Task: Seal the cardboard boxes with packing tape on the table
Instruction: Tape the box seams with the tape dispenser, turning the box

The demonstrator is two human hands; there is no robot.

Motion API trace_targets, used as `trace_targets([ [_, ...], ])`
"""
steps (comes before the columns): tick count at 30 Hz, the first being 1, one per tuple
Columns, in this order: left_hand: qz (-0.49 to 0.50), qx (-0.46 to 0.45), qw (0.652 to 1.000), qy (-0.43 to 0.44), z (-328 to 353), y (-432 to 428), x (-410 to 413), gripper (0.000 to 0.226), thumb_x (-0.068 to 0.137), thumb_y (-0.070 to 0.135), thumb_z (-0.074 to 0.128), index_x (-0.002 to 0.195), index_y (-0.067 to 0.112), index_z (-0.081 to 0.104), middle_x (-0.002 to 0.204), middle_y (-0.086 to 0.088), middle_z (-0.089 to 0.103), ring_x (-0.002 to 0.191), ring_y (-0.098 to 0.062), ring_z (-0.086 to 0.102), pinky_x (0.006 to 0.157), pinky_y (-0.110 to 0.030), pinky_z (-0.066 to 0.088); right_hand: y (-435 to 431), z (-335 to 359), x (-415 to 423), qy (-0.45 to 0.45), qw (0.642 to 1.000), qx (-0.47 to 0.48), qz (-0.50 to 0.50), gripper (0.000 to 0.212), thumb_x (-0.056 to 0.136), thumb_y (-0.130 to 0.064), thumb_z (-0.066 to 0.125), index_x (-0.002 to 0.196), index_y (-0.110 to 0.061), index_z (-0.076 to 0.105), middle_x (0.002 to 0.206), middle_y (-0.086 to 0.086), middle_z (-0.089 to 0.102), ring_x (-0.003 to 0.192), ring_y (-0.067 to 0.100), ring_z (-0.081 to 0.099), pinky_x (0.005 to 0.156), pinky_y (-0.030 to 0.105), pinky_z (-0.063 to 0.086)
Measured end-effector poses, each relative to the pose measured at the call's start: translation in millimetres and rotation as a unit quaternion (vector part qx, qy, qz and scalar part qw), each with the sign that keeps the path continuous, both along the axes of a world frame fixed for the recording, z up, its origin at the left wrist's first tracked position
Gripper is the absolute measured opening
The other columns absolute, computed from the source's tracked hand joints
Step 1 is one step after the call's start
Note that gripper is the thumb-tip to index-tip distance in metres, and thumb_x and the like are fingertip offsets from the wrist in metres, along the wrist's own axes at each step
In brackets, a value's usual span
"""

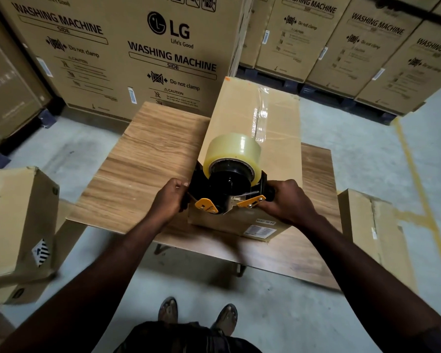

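So, backdrop: large LG washing-machine cartons are stacked behind the worktop and further off to the right.
Floor: grey concrete, marked with a yellow painted line at right.
Worktop: wood-grain top, viewed from above.
Cardboard box: laid lengthwise on the right half of the worktop, near end toward the person, white label on the near face.
Side boxes: one carton is seen at left and one at right, both beside the worktop.
Tape dispenser: black body with yellow parts, held over the near end of the box top; contact with the box cannot be told.
Tape roll: clear yellowish packing tape, mounted on the dispenser.
Tape strip: clear, slightly wrinkled, laid along the top seam at the far half of the box.
Left hand: fingers are curled round the dispenser's left side.
Right hand: fingers are wrapped round the dispenser's right end.
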State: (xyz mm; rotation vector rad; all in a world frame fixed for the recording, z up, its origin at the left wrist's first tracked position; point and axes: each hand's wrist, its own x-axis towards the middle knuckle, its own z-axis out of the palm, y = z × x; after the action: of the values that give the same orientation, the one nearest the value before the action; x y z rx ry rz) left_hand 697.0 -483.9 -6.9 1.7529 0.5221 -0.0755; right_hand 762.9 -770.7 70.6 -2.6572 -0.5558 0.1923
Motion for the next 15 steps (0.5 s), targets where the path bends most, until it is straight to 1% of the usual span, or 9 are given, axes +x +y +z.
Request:
trace_targets([
  [2, -0.004, 0.053, 0.999, -0.005, -1.9, -1.0, 3.6, 0.014, 0.102, 0.026, 0.056, 0.095, 0.014, 0.057, 0.065, -0.003, 0.061, 0.043, -0.002, 0.048, 0.054, -0.029, 0.038, -0.6, -1.4, 0.1, -0.003, 1.0, -0.003, 0.003, 0.032, 0.074, -0.055, 0.073, 0.088, -0.025, 0.072, 0.06, -0.01, 0.051, 0.058, 0.019, 0.052, 0.053, 0.029, 0.034],
  [5, -0.011, 0.13, 0.991, -0.01, -2.8, -1.7, 5.2, 0.014, 0.101, 0.02, 0.054, 0.092, 0.011, 0.058, 0.07, -0.009, 0.065, 0.053, -0.014, 0.053, 0.053, -0.031, 0.036, 0.1, -0.3, -0.6, -0.006, 1.0, -0.013, 0.004, 0.028, 0.078, -0.049, 0.077, 0.086, -0.024, 0.071, 0.057, -0.011, 0.047, 0.057, 0.018, 0.049, 0.053, 0.029, 0.032],
  [7, -0.024, 0.154, 0.988, -0.008, -5.5, -2.5, 4.9, 0.015, 0.102, 0.017, 0.052, 0.092, 0.008, 0.058, 0.073, -0.01, 0.065, 0.057, -0.017, 0.054, 0.053, -0.031, 0.035, 0.2, 1.2, -1.6, -0.004, 1.0, -0.018, 0.004, 0.027, 0.079, -0.048, 0.077, 0.086, -0.023, 0.07, 0.057, -0.011, 0.046, 0.057, 0.019, 0.048, 0.052, 0.029, 0.031],
  [10, -0.044, 0.148, 0.987, 0.054, -26.4, -2.4, 5.5, 0.013, 0.104, 0.017, 0.049, 0.102, 0.008, 0.058, 0.078, -0.011, 0.063, 0.067, -0.025, 0.057, 0.055, -0.032, 0.034, -0.1, 1.9, -2.7, 0.001, 1.0, -0.022, 0.005, 0.026, 0.08, -0.048, 0.076, 0.086, -0.023, 0.07, 0.057, -0.011, 0.046, 0.059, 0.021, 0.049, 0.052, 0.029, 0.03],
  [11, -0.053, 0.14, 0.985, 0.082, -38.9, -0.8, 5.4, 0.013, 0.104, 0.017, 0.048, 0.103, 0.007, 0.058, 0.076, -0.011, 0.06, 0.067, -0.025, 0.055, 0.054, -0.032, 0.033, 0.2, 2.2, -2.9, -0.001, 1.0, -0.024, 0.005, 0.027, 0.08, -0.049, 0.075, 0.086, -0.023, 0.07, 0.057, -0.011, 0.046, 0.059, 0.021, 0.05, 0.053, 0.029, 0.031],
  [12, -0.066, 0.131, 0.983, 0.11, -48.7, -0.7, 4.6, 0.013, 0.103, 0.014, 0.047, 0.102, 0.007, 0.058, 0.071, -0.01, 0.057, 0.064, -0.023, 0.052, 0.052, -0.031, 0.031, 0.1, 2.3, -3.0, -0.002, 1.0, -0.026, 0.004, 0.028, 0.08, -0.05, 0.075, 0.086, -0.023, 0.07, 0.057, -0.011, 0.045, 0.059, 0.021, 0.05, 0.054, 0.029, 0.032],
  [13, -0.073, 0.12, 0.982, 0.129, -57.3, 1.2, 4.5, 0.014, 0.103, 0.012, 0.046, 0.095, 0.009, 0.058, 0.065, -0.007, 0.053, 0.061, -0.022, 0.049, 0.051, -0.029, 0.028, 0.8, 2.7, -3.2, -0.002, 1.0, -0.03, 0.005, 0.029, 0.08, -0.05, 0.075, 0.086, -0.023, 0.07, 0.057, -0.011, 0.045, 0.06, 0.021, 0.05, 0.055, 0.029, 0.032],
  [15, -0.059, 0.098, 0.985, 0.127, -57.8, 5.0, 7.2, 0.025, 0.102, 0.012, 0.047, 0.079, 0.015, 0.057, 0.059, -0.003, 0.049, 0.054, -0.02, 0.044, 0.051, -0.028, 0.026, 1.3, 3.1, -3.5, -0.001, 0.999, -0.033, 0.008, 0.028, 0.081, -0.049, 0.075, 0.086, -0.022, 0.069, 0.057, -0.011, 0.045, 0.061, 0.022, 0.049, 0.056, 0.029, 0.032],
])
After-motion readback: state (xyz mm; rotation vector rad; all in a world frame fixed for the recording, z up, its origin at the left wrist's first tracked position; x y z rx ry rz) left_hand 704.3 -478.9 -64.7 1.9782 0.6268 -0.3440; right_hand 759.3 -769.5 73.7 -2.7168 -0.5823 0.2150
